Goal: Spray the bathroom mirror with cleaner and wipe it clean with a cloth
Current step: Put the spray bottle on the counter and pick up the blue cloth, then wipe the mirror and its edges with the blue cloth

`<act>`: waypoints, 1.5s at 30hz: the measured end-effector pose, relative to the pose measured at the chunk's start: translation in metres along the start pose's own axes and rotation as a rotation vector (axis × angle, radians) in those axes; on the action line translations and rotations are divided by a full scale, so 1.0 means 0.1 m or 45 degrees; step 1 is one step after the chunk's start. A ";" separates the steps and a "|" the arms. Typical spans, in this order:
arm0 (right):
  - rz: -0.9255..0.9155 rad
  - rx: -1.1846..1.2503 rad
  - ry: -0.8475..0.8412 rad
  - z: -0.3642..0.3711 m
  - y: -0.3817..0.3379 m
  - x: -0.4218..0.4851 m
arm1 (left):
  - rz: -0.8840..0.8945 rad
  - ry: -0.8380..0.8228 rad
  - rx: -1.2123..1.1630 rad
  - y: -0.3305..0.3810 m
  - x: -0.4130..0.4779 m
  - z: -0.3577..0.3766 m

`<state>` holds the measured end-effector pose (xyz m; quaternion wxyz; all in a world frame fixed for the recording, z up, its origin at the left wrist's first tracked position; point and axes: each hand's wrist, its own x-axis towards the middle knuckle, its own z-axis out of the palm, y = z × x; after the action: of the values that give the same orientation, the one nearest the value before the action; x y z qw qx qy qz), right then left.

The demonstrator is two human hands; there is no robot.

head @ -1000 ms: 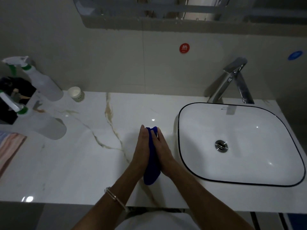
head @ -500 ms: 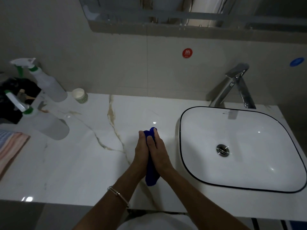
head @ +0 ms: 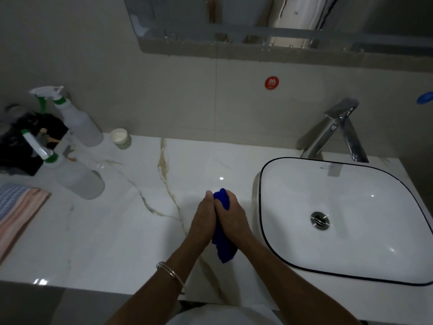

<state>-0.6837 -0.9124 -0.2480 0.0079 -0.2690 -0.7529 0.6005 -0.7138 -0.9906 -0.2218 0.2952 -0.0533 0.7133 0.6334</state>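
Observation:
A blue cloth point(head: 223, 247) is pressed between my left hand point(head: 203, 221) and my right hand point(head: 232, 218), both closed on it above the marble counter point(head: 112, 231), just left of the basin. A bit of cloth pokes out above my fingers and more hangs below my palms. Two white spray bottles with green collars stand at the far left: one point(head: 77, 123) against the wall, one point(head: 75, 177) nearer me. The lower edge of the mirror point(head: 246, 24) runs along the top of the view.
A white basin point(head: 346, 273) with a black rim fills the right side, with a chrome tap point(head: 337, 130) behind it. A small white jar point(head: 120, 138) sits by the wall. A black bag point(head: 21, 141) and a folded striped towel point(head: 16, 209) lie at the left edge.
My fingers have curled tighter around the blue cloth, squeezing it between my palms. The view has tilted up slightly, showing more of the mirror.

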 end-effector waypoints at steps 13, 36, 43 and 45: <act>-0.049 -0.854 -0.223 -0.31 0.27 0.20 | 0.342 -0.075 1.574 -0.49 0.42 -0.75; -0.246 -1.065 -0.232 -0.13 -0.10 0.46 | 0.477 0.087 1.461 -0.07 0.55 -1.00; -0.397 -1.206 -0.173 -0.15 -0.95 0.81 | 0.617 0.165 1.439 0.90 0.86 -1.19; -0.459 -1.227 -0.125 -0.16 -1.27 0.88 | 0.666 0.214 1.427 1.14 0.94 -1.26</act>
<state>-0.8038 -0.8783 -0.1551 -0.0488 -0.0795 -0.9780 0.1865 -0.8869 -1.0588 -0.1651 0.0562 0.2367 0.9475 0.2077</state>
